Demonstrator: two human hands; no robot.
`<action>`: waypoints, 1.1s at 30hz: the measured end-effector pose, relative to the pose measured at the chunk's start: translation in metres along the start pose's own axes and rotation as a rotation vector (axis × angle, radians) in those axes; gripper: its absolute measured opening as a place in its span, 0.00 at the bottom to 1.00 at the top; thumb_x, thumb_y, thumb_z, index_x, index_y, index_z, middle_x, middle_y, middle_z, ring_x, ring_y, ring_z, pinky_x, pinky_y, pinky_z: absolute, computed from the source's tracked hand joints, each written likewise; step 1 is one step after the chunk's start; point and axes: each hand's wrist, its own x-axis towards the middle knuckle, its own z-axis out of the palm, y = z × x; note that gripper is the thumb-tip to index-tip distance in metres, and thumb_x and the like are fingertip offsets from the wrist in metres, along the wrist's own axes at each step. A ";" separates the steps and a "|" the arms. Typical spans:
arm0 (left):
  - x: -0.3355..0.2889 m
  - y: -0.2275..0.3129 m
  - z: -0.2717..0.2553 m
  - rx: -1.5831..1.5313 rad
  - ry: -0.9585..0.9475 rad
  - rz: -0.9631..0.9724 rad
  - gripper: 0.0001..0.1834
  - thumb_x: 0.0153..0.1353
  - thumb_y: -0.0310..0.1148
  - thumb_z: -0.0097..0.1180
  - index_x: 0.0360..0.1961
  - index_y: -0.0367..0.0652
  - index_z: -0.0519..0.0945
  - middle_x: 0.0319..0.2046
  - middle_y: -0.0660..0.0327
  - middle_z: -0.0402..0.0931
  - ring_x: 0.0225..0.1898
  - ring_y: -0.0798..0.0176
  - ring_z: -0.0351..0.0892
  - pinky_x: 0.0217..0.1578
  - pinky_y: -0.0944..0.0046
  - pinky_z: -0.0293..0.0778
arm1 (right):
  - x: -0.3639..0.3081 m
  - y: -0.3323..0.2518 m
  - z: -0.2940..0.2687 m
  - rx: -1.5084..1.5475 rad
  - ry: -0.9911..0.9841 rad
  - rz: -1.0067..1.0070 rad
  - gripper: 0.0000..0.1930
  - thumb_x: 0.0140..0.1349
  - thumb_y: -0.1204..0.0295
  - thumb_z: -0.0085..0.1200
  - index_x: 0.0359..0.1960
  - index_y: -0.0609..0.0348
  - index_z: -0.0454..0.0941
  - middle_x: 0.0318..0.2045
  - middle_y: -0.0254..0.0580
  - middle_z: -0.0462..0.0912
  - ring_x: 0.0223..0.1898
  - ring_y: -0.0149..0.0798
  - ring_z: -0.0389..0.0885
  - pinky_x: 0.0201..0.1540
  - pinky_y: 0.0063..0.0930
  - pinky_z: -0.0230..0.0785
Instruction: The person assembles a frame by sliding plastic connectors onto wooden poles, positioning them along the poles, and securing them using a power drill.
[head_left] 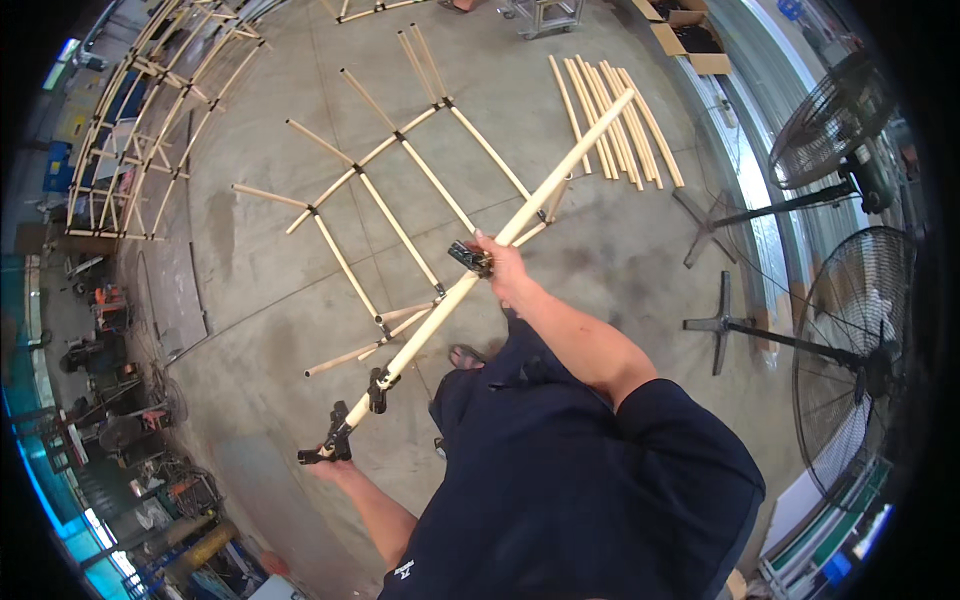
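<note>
A long cream-coloured pipe (567, 172) slants across in front of me, its far end up to the right. My right hand (505, 266) is closed round its middle, touching a black pipe joint (466, 256) there. Another black joint (377, 391) sits lower on the pipe. At the lower left end, my left hand (330, 468) is closed on a black end joint (338, 432); its fingers are partly hidden. Beyond the pipe, a frame (383, 150) of the same pipes and black joints lies on the floor, with several short pipes sticking up from it.
Loose pipes (612, 125) lie side by side at the far right. Two floor fans (850, 340) stand on the right. An assembled pipe rack (150, 120) is at the far left. Open cardboard boxes (708, 63) and a trolley (548, 18) are at the back. Tools crowd the left edge.
</note>
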 end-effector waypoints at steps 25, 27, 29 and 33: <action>0.160 0.027 0.086 0.041 -0.045 -0.142 0.17 0.68 0.47 0.50 0.33 0.44 0.71 0.31 0.61 0.70 0.32 0.57 0.75 0.36 0.53 0.79 | -0.016 0.111 0.081 -0.001 0.225 -0.278 0.28 0.70 0.41 0.52 0.55 0.50 0.75 0.49 0.35 0.80 0.50 0.33 0.73 0.51 0.39 0.63; 0.141 0.026 0.074 0.048 -0.056 -0.181 0.17 0.69 0.47 0.49 0.33 0.45 0.70 0.31 0.62 0.70 0.31 0.58 0.75 0.35 0.53 0.78 | -0.013 0.129 0.068 -0.069 0.225 -0.267 0.29 0.70 0.41 0.52 0.57 0.52 0.75 0.52 0.35 0.77 0.51 0.34 0.70 0.55 0.39 0.60; 0.175 0.021 0.064 0.054 -0.156 -0.107 0.16 0.71 0.47 0.47 0.33 0.46 0.70 0.30 0.63 0.70 0.30 0.60 0.74 0.33 0.54 0.77 | 0.006 0.138 0.049 -0.301 0.330 -0.099 0.28 0.70 0.44 0.53 0.59 0.52 0.75 0.55 0.39 0.76 0.56 0.38 0.68 0.61 0.41 0.58; 0.216 0.026 0.064 -0.061 -0.134 0.001 0.18 0.74 0.50 0.45 0.33 0.49 0.69 0.26 0.64 0.69 0.27 0.61 0.72 0.29 0.57 0.75 | -0.001 0.132 0.066 0.101 0.129 0.017 0.26 0.71 0.53 0.57 0.62 0.57 0.71 0.46 0.37 0.74 0.45 0.36 0.75 0.49 0.41 0.72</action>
